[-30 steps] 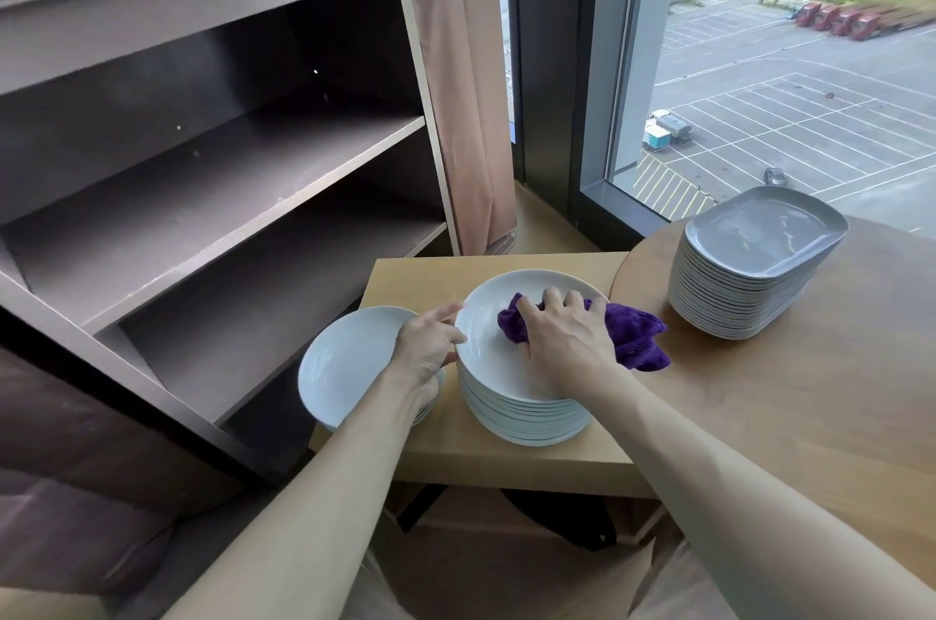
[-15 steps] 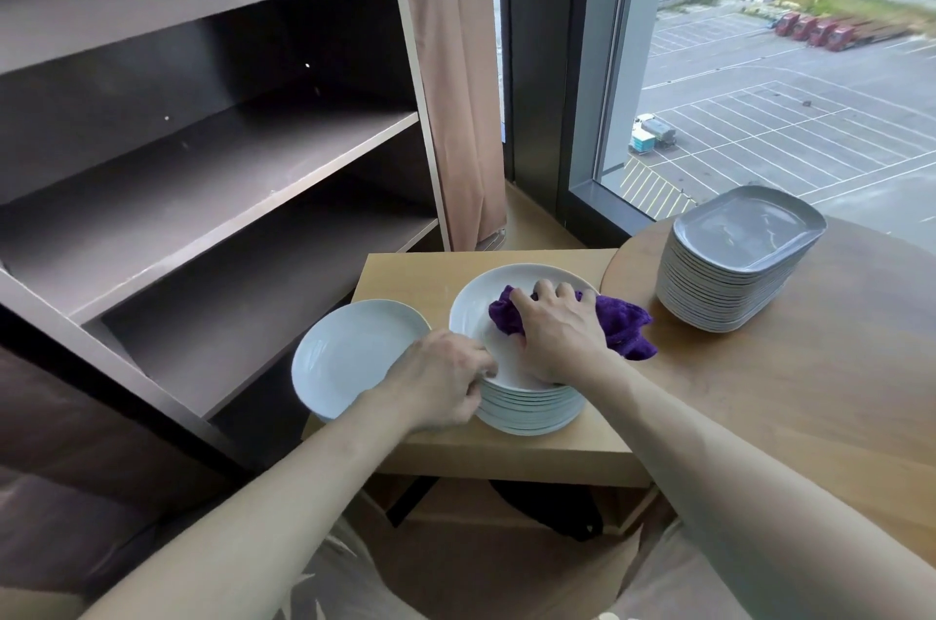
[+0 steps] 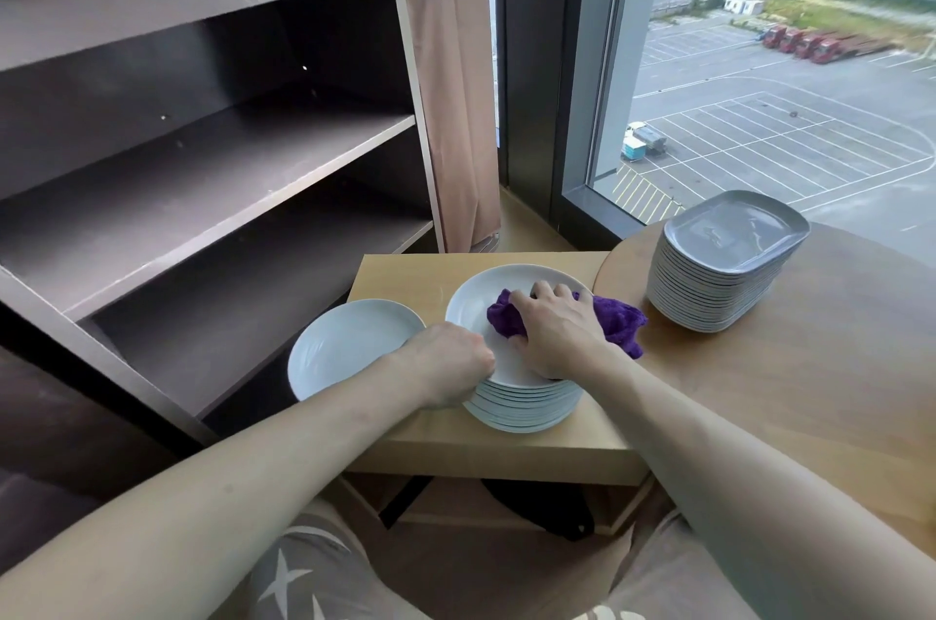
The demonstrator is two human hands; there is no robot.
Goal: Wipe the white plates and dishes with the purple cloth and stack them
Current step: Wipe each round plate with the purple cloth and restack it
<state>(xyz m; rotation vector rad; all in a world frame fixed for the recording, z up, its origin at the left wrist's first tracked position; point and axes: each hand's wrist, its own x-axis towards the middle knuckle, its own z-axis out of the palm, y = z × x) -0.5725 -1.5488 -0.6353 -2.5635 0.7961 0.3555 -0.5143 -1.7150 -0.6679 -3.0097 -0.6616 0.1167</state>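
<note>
L hand (image 3: 445, 366) has slid from 9 o'clock on the top plate (image 3: 471, 310) to about 7, fingers curled on its rim. R hand (image 3: 557, 331) still grips the purple cloth (image 3: 618, 323), bunched at the plate's middle & 3 o'clock. Risk: the stack (image 3: 527, 409) sits near the small table (image 3: 405, 275) edge; a hard rub could shove it off.

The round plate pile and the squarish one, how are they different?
The round pile is white and lower; the squarish pile is grey on top and taller. The round pile has the left hand gripping its rim and the right hand holding the purple cloth on it; the squarish pile is untouched. Both are neat stacks.
</note>
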